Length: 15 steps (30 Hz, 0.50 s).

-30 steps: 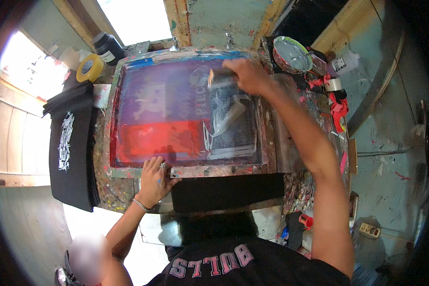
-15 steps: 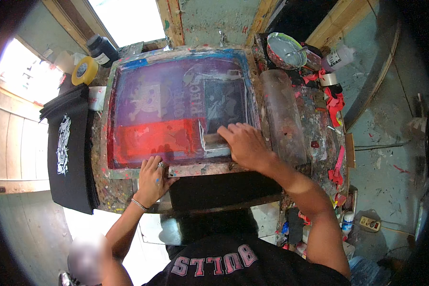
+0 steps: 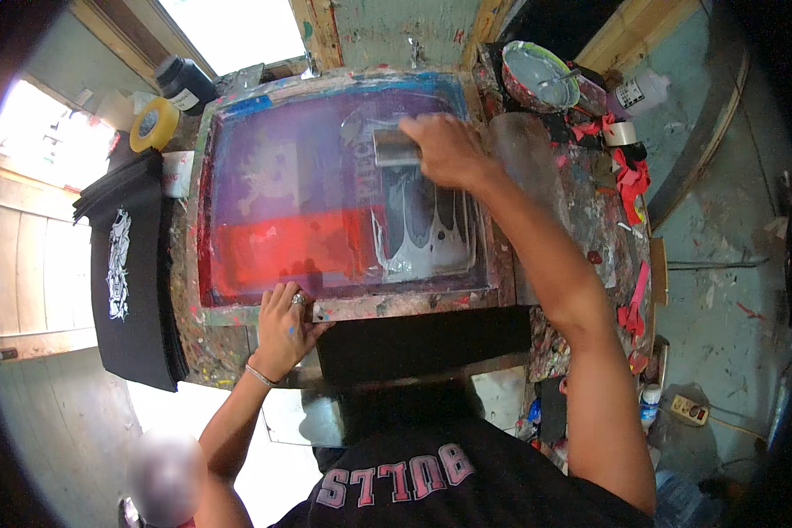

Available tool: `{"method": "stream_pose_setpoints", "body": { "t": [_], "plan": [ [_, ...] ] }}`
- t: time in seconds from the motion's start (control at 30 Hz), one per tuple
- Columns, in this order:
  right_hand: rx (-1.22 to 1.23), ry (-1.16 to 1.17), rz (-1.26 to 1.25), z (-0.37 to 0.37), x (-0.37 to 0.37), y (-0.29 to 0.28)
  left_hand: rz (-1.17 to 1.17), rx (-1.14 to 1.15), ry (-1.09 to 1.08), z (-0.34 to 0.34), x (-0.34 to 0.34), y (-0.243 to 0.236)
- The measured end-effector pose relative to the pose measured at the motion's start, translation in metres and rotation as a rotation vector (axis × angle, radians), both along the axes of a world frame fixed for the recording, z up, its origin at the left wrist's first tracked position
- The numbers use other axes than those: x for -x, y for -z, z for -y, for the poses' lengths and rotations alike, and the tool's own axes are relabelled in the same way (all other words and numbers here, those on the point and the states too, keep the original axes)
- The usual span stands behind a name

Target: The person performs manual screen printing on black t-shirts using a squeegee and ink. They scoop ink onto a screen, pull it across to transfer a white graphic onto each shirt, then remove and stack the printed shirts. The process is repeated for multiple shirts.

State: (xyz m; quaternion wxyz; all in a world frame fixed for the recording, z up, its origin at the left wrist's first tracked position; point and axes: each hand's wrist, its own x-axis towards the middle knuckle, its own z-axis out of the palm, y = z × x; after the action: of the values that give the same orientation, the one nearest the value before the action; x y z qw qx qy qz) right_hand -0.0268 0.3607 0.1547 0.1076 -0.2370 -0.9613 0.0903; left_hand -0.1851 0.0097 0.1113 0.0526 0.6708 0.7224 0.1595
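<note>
Screen-frame (image 3: 396,306) at centre frame. The right hand (image 3: 449,151), closed around a flat-bladed squeegee (image 3: 396,150), sits above centre; grey ink (image 3: 409,258) streaks the mesh below it. The left hand (image 3: 283,333), fingers extended side by side, rests on the lower rim. Upper right: bowl (image 3: 513,90) containing grey paste (image 3: 531,66) and a stirrer (image 3: 558,78); pale bottle (image 3: 640,94). Upper left: dark bottle (image 3: 183,84), contents hidden.

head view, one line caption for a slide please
Right hand holds a squeegee on an ink-streaked framed screen; left hand rests on its near edge.
</note>
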Motion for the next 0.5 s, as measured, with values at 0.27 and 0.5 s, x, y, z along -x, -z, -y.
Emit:
{"method": "stream_pose_setpoints", "body": {
  "t": [0.27, 0.5],
  "plan": [
    [0.054, 0.003, -0.045, 0.148, -0.101, 0.003, -0.037, -0.059, 0.041, 0.000, 0.002, 0.012],
    [-0.120, 0.053, -0.001, 0.169, -0.104, 0.003, 0.091, 0.092, -0.003, -0.006, -0.001, -0.012]
  ]
}}
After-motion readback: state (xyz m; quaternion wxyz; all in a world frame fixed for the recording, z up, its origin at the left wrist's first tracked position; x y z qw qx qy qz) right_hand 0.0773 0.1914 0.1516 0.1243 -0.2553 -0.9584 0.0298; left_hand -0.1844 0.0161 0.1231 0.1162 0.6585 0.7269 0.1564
